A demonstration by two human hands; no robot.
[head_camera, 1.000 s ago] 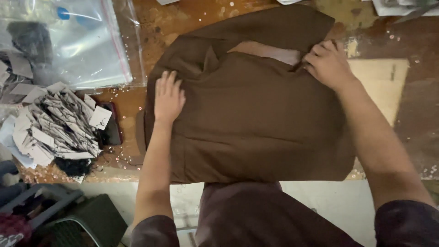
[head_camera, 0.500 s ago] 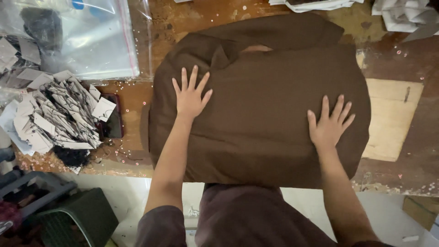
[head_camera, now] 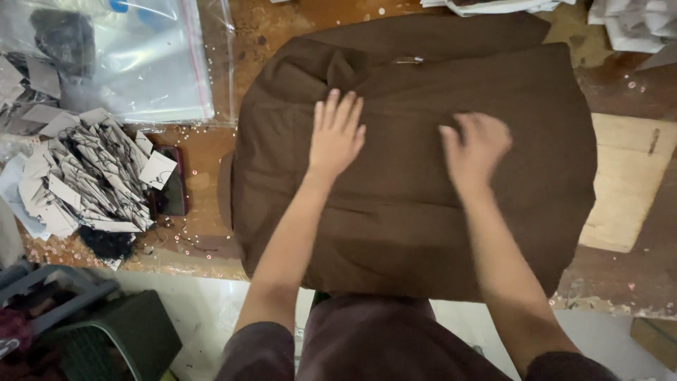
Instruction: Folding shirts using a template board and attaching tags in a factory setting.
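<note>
My hands, left and right, lie flat on the folded garment, which sits mid-bench. Left of it lies a phone, then a heap of paper tags; plastic bags lie behind those.

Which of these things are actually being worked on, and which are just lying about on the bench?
In use:
- folded brown fabric garment, pressed flat
- left hand, palm down on it
- right hand, also on it, blurred

Lying about:
- pile of grey paper tags with strings
- clear plastic bags
- dark phone
- pale wooden board
- green plastic basket
</note>
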